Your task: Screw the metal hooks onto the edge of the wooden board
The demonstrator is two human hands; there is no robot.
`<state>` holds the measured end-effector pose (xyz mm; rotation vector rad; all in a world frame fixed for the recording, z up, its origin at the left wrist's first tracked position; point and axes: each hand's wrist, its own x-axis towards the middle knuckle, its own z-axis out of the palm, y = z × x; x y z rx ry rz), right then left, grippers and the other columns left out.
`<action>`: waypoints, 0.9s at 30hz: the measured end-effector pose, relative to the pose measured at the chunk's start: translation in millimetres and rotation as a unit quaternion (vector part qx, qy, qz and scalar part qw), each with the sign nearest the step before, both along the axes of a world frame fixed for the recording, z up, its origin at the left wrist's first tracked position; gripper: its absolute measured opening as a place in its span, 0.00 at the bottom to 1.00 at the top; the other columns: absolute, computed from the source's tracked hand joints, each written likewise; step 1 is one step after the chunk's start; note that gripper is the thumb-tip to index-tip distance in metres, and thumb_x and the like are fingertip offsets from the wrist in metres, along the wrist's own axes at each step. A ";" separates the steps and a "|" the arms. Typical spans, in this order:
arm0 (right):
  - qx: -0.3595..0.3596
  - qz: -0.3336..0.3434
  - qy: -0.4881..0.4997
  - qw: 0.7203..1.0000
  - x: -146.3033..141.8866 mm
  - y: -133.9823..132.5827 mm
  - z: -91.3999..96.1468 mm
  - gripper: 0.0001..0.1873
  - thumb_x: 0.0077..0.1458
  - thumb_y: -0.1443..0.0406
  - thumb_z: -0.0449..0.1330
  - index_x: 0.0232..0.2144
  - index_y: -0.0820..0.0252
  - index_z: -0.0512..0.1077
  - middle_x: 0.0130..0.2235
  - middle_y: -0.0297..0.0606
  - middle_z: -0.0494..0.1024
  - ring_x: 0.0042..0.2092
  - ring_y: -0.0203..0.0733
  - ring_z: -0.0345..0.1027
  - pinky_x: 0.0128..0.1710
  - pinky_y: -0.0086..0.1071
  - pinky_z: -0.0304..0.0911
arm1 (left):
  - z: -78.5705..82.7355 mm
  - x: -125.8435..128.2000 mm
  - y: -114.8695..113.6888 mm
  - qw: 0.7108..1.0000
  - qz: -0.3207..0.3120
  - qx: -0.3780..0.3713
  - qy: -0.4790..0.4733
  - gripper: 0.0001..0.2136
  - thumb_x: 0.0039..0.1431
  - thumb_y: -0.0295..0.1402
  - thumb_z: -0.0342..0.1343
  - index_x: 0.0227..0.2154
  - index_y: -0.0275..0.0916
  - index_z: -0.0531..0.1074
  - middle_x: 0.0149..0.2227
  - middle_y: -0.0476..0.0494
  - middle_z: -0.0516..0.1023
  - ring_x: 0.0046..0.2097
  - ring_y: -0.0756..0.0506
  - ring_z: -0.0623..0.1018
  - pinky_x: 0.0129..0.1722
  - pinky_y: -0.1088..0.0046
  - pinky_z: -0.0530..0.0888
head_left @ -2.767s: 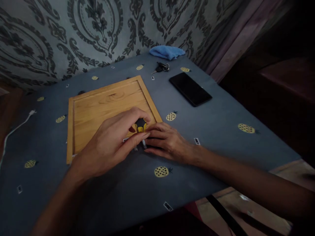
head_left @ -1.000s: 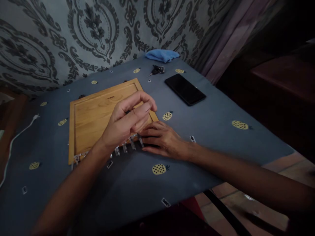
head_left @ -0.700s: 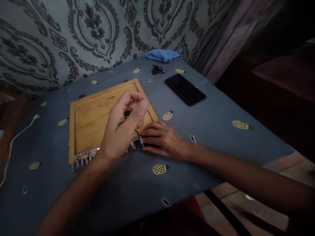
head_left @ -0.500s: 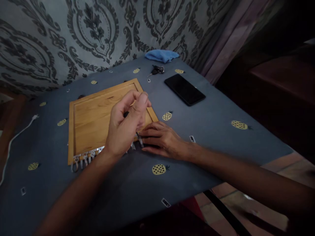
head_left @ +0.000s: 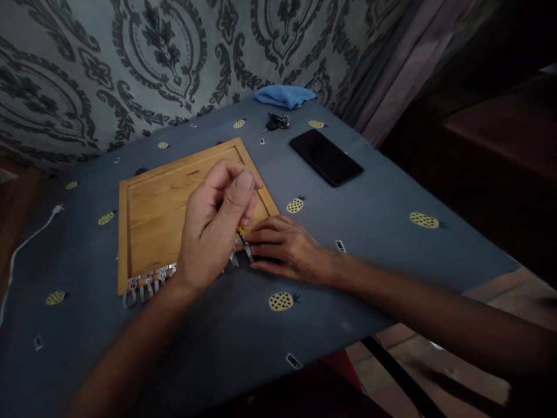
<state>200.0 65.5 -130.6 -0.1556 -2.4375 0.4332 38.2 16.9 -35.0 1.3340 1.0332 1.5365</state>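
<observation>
My left hand (head_left: 213,226) is closed in a fist above the front edge of a framed wooden board (head_left: 161,215). From beneath the fist the thin dark shaft of a screwdriver (head_left: 240,234) points down at the row of hooks; its handle is mostly hidden by my fingers. Along the board's near edge runs a strip of several silver metal hooks (head_left: 148,283), partly covered by my left wrist. My right hand (head_left: 289,247) lies at the board's front right corner, fingertips closed against the last metal hook (head_left: 248,251).
A black phone (head_left: 326,157) lies right of the board. Behind it are keys (head_left: 275,122) and a blue cloth (head_left: 285,96) near the patterned wall covering. A white cable (head_left: 32,241) runs along the left. The blue pineapple-print tablecloth (head_left: 357,302) ends at the front right.
My left fist has turned slightly and shifted a little left. My right hand stays at the corner hook. The whole view has moved slightly.
</observation>
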 end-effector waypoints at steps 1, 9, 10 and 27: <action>-0.002 -0.001 -0.002 1.000 0.0 0.1 -0.1 0.13 0.66 0.58 0.60 0.41 0.59 0.80 0.46 0.40 0.83 0.50 0.46 0.72 0.49 0.42 0.66 | -0.3 2.2 -1.7 1.000 0.006 0.003 -0.008 0.10 0.68 0.40 0.56 0.32 0.40 0.71 0.23 0.53 0.63 0.24 0.53 0.63 0.23 0.76 0.63; 0.009 -0.002 0.000 1.000 0.2 -0.3 1.9 0.13 0.67 0.59 0.59 0.41 0.61 0.80 0.46 0.41 0.83 0.49 0.48 0.72 0.48 0.42 0.66 | 4.5 6.9 6.8 0.997 -0.052 -0.003 -0.057 0.13 0.66 0.42 0.57 0.29 0.39 0.69 0.16 0.60 0.50 0.16 0.56 0.52 0.16 0.78 0.53; 0.011 -0.002 0.005 1.000 0.2 -0.3 2.0 0.13 0.66 0.59 0.60 0.41 0.61 0.80 0.46 0.40 0.83 0.49 0.48 0.72 0.47 0.42 0.66 | 5.4 6.6 8.6 0.997 -0.056 -0.007 -0.061 0.14 0.66 0.43 0.58 0.29 0.39 0.69 0.15 0.60 0.49 0.15 0.56 0.51 0.15 0.79 0.53; 0.000 0.001 -0.021 1.000 2.1 -1.1 5.6 0.13 0.67 0.58 0.59 0.44 0.60 0.79 0.48 0.39 0.83 0.50 0.45 0.69 0.51 0.41 0.63 | 1.8 -3.2 -9.4 0.999 -0.018 0.016 0.024 0.13 0.68 0.44 0.55 0.33 0.40 0.73 0.25 0.51 0.71 0.28 0.52 0.72 0.32 0.73 0.71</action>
